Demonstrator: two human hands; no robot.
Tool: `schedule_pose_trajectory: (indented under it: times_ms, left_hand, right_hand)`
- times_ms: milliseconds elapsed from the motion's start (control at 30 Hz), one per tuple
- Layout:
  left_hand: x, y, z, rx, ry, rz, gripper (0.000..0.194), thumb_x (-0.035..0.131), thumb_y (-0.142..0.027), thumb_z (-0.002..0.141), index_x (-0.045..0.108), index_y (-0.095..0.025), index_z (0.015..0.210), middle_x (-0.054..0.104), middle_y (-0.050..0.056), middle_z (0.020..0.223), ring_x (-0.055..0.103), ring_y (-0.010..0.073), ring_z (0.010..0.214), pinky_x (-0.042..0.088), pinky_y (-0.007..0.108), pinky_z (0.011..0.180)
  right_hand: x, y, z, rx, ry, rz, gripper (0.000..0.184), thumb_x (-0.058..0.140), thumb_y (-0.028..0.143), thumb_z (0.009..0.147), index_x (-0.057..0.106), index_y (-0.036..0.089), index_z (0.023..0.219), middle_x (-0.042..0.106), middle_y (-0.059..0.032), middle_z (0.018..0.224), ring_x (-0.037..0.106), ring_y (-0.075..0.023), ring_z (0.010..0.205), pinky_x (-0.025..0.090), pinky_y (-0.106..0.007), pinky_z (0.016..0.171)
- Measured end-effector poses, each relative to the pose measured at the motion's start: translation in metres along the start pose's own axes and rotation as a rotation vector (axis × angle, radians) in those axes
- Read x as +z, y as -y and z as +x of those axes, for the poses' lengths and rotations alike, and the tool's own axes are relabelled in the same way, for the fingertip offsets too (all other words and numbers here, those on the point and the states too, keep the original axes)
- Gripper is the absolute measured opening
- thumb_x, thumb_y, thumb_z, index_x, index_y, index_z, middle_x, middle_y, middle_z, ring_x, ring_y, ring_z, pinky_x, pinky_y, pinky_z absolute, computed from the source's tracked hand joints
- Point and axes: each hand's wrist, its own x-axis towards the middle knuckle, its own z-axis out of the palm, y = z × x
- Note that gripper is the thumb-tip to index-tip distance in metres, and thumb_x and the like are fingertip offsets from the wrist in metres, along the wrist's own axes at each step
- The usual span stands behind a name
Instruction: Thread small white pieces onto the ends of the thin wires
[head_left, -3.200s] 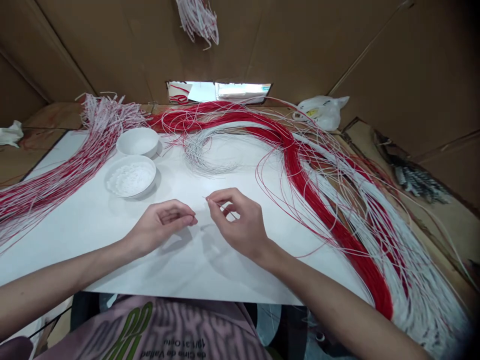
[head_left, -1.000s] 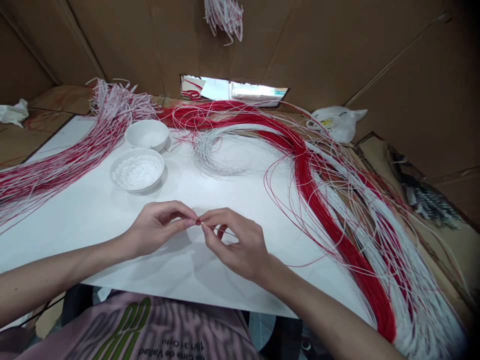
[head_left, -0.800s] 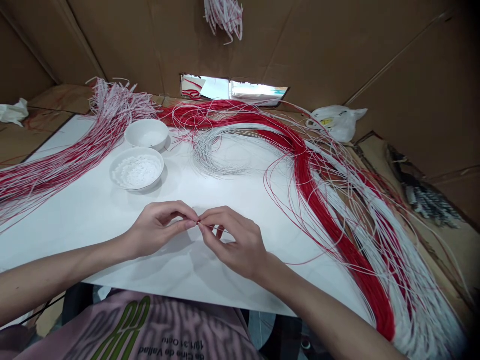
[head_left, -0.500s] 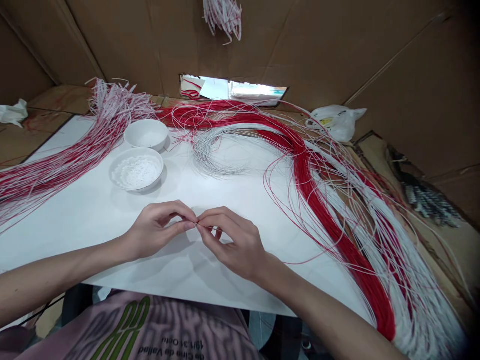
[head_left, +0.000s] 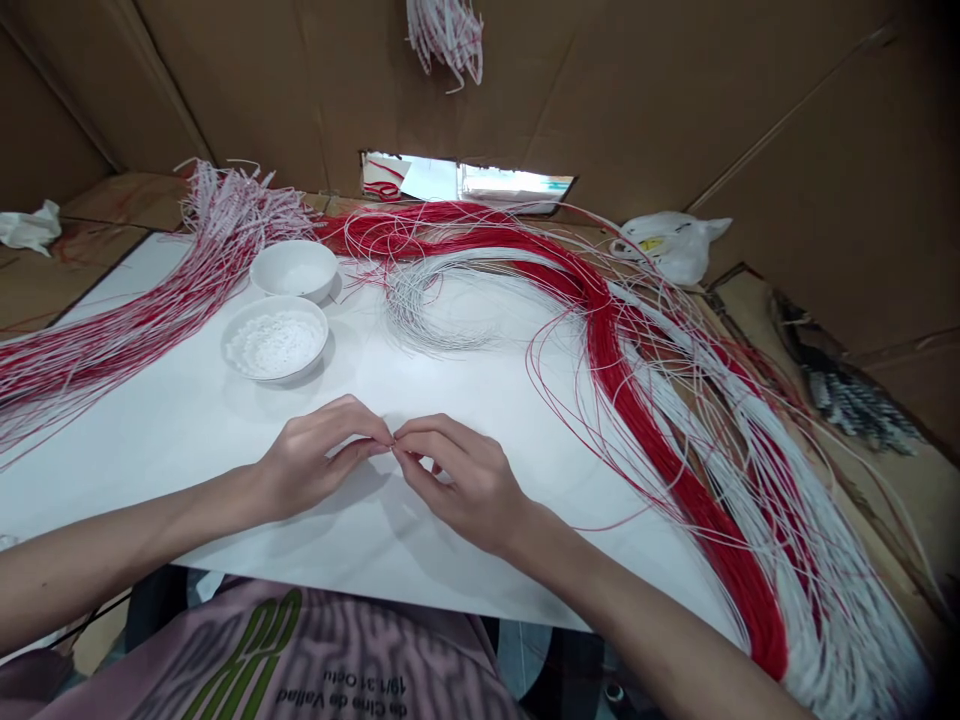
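My left hand (head_left: pixel 319 455) and my right hand (head_left: pixel 465 480) meet fingertip to fingertip above the white tabletop (head_left: pixel 450 390). Each is closed in a pinch on what looks like a thin wire (head_left: pixel 392 446), of which only a tiny bit shows between the fingertips. The fingers cover the rest. Beyond my left hand stands a white bowl (head_left: pixel 276 340) holding many small white pieces. Just behind it is a second white bowl (head_left: pixel 294 268), with little visible inside.
A long bundle of red wires (head_left: pixel 622 370) and white wires (head_left: pixel 847 570) curves down the right side. Red-and-white wires with white tagged ends (head_left: pixel 240 215) lie at left. A plastic bag (head_left: pixel 671 245) sits by the cardboard wall (head_left: pixel 637 100), which has a slot (head_left: pixel 517 185).
My hands stay in nearly the same place, fingertips still together. The fingers of my left hand have shifted slightly, and the pale strand seen between my right fingers is now less visible.
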Motion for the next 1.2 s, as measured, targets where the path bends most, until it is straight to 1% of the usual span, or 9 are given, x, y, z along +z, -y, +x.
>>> schedule_pose_trajectory:
  times_ms: [133,267,467,600,767,933,1067,1133,1200]
  left_hand:
    - [0.0005,-0.0009,0.0010,0.002,0.028,0.040,0.019,0.059,-0.007,0.086,0.069,-0.022,0.092,0.072,0.005,0.084,0.065,0.0178,0.079,0.050,0.030,0.075]
    - [-0.0001,-0.0017,0.0018,0.019,0.042,0.091,0.018,0.057,-0.007,0.087,0.066,-0.020,0.095,0.071,0.005,0.085,0.064,0.0172,0.081,0.050,0.029,0.076]
    - [-0.0011,-0.0003,0.0018,0.034,0.007,0.149,0.010,0.062,-0.009,0.087,0.063,-0.017,0.093,0.067,0.003,0.081,0.061,0.0151,0.076,0.049,0.027,0.070]
    - [0.0021,0.0037,-0.0015,0.114,0.006,0.153,0.017,0.058,-0.003,0.087,0.062,-0.016,0.098,0.068,0.004,0.085,0.061,0.0138,0.080,0.050,0.026,0.072]
    - [0.0069,0.0039,-0.0036,0.152,0.004,0.251,0.020,0.056,0.000,0.088,0.060,-0.015,0.099,0.068,0.005,0.086,0.061,0.0142,0.082,0.051,0.027,0.075]
    - [0.0043,0.0013,0.0001,0.122,-0.026,0.303,0.017,0.057,-0.001,0.087,0.060,-0.015,0.096,0.067,0.005,0.083,0.060,0.0148,0.078,0.050,0.029,0.073]
    - [0.0008,0.0030,0.0022,0.070,-0.060,0.328,0.011,0.058,-0.005,0.087,0.061,-0.014,0.093,0.067,0.005,0.082,0.059,0.0148,0.076,0.049,0.029,0.070]
    - [0.0016,0.0033,0.0022,0.057,-0.051,0.321,0.010,0.057,-0.005,0.088,0.061,-0.014,0.093,0.067,0.005,0.082,0.058,0.0142,0.075,0.049,0.028,0.069]
    - [0.0039,0.0027,0.0019,0.061,-0.035,0.303,0.011,0.056,-0.005,0.089,0.061,-0.014,0.093,0.067,0.004,0.082,0.059,0.0135,0.075,0.049,0.027,0.070]
  right_hand:
    - [0.0008,-0.0020,-0.0003,-0.041,0.023,-0.047,0.012,0.053,0.007,0.089,0.060,0.018,0.090,0.069,-0.0056,0.089,0.067,-0.0146,0.080,0.056,-0.025,0.066]
    - [0.0017,-0.0044,-0.0018,-0.054,0.024,-0.055,0.012,0.053,0.009,0.092,0.061,0.018,0.093,0.068,-0.0063,0.091,0.066,-0.0150,0.084,0.055,-0.026,0.073]
    - [0.0018,-0.0056,-0.0023,0.055,-0.022,-0.056,0.010,0.058,0.018,0.094,0.067,0.018,0.090,0.063,-0.0042,0.081,0.059,-0.0110,0.065,0.048,-0.022,0.056]
    - [0.0026,-0.0072,-0.0028,0.052,-0.024,-0.019,0.008,0.059,0.018,0.093,0.066,0.017,0.095,0.064,-0.0043,0.081,0.060,-0.0124,0.070,0.049,-0.023,0.058]
    - [0.0028,-0.0059,-0.0028,0.049,0.001,-0.035,0.008,0.057,0.015,0.093,0.065,0.017,0.095,0.065,-0.0053,0.086,0.061,-0.0138,0.076,0.050,-0.024,0.063]
    - [-0.0002,-0.0055,-0.0009,0.210,0.035,-0.111,0.012,0.052,0.008,0.083,0.060,0.017,0.084,0.060,-0.0052,0.084,0.058,-0.0167,0.076,0.049,-0.029,0.064]
    - [-0.0027,-0.0086,0.0008,0.329,0.056,-0.098,0.026,0.045,-0.002,0.071,0.057,0.017,0.084,0.058,-0.0043,0.086,0.055,-0.0180,0.079,0.048,-0.031,0.069]
    - [-0.0020,-0.0079,0.0009,0.351,0.083,-0.036,0.029,0.046,-0.002,0.071,0.058,0.017,0.089,0.060,-0.0043,0.089,0.057,-0.0180,0.082,0.048,-0.031,0.072]
    - [-0.0001,-0.0060,0.0003,0.365,0.105,0.043,0.021,0.051,0.004,0.079,0.059,0.017,0.094,0.062,-0.0041,0.092,0.059,-0.0172,0.083,0.049,-0.031,0.075]
